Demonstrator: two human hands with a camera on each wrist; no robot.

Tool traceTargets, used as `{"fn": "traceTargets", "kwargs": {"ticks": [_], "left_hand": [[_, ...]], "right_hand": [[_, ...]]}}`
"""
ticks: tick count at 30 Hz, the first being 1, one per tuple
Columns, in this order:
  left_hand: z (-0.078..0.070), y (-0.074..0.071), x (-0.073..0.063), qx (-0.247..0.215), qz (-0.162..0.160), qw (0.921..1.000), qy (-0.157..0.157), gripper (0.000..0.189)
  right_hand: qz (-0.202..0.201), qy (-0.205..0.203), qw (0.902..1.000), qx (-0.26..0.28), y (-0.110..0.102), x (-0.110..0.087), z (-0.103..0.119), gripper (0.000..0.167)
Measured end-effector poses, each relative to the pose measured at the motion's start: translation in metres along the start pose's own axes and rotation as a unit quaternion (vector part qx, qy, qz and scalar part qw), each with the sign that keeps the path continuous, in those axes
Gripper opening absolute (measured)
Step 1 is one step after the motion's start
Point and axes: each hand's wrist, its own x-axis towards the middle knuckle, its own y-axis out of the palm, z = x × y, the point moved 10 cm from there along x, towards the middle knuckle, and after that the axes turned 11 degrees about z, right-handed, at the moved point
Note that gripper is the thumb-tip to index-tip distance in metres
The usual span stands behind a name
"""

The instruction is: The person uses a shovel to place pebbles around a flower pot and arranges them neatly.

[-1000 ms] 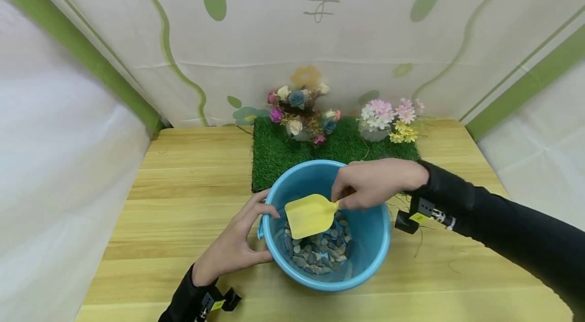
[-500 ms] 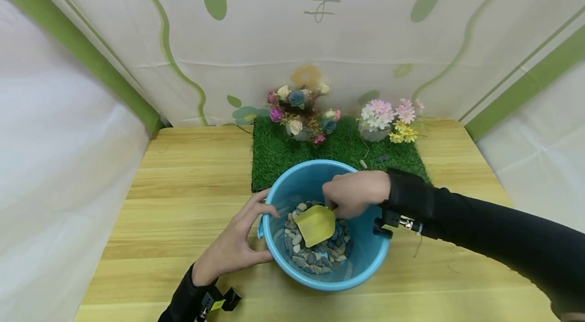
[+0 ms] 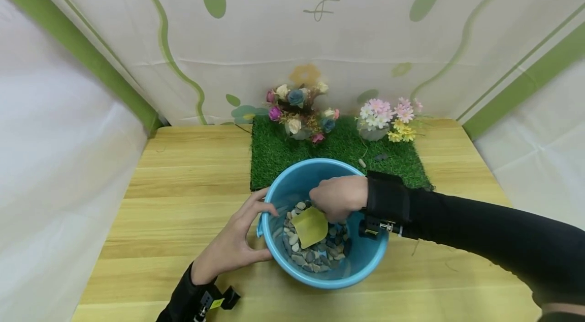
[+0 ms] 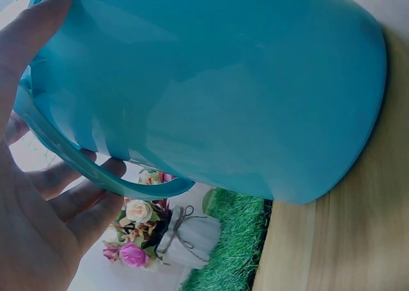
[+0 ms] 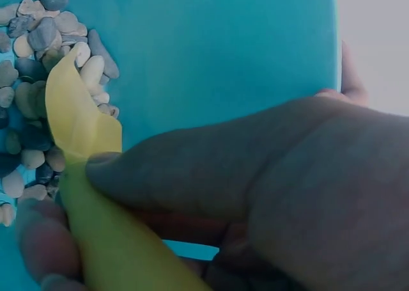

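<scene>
A blue bucket (image 3: 379, 261) stands upright on the table, with grey, white and dark pebbles (image 3: 315, 259) scattered over its bottom. My left hand (image 3: 233, 240) steadies it at the left rim, a fingertip hooked over the edge and the thumb against the wall. In the left wrist view, the bucket's handle (image 4: 105, 176) hangs down beside those fingers. Inside the bucket, my right hand (image 3: 340, 196) grips a yellow toy shovel (image 3: 311, 227) by its handle. The right wrist view shows the thumb along that handle and the shovel's blade (image 5: 70, 109) against the pebbles.
Behind the bucket lies a green turf mat (image 3: 267, 154). On it stand a pot of mixed roses (image 3: 297, 111) and a pot of pink, white and yellow flowers (image 3: 384, 116). Two loose pebbles (image 3: 381, 157) lie on the mat. A printed curtain (image 3: 256, 32) hangs at the back.
My right hand has lowered the shovel into the bucket and moved slightly left, so the blade now meets the pebbles. Loose pebbles on the mat have come into sight. My left hand stays put.
</scene>
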Motion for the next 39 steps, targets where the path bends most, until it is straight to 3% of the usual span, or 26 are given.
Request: {"fn": "traceTargets", "kwargs": {"ticks": [8,17,23,26,35,39], "left_hand": [[-0.001,-0.001,0.001,-0.002,0.003,1.0,-0.003,0.057],[-0.001,-0.002,0.0,0.003,0.001,1.0,-0.002,0.057],[-0.001,-0.001,0.0,0.002,0.002,1.0,-0.003,0.057],[-0.001,0.0,0.0,0.001,0.004,1.0,-0.005,0.056],[-0.002,-0.001,-0.001,0.002,0.001,1.0,-0.007,0.057],[-0.001,-0.001,-0.001,0.003,0.0,1.0,-0.007,0.057]], "right_hand": [[0.023,0.027,0.9993,-0.014,0.002,0.003,0.002,0.021],[0.07,0.03,0.997,0.014,0.012,0.011,0.0,0.015],[0.085,-0.008,0.9961,0.02,0.017,0.018,0.003,0.043],[0.094,-0.032,0.9947,0.027,0.02,0.02,0.003,0.047],[0.091,-0.11,0.9889,0.042,0.013,0.019,0.002,0.024],[0.098,-0.154,0.9823,0.039,0.013,0.018,0.004,0.026]]}}
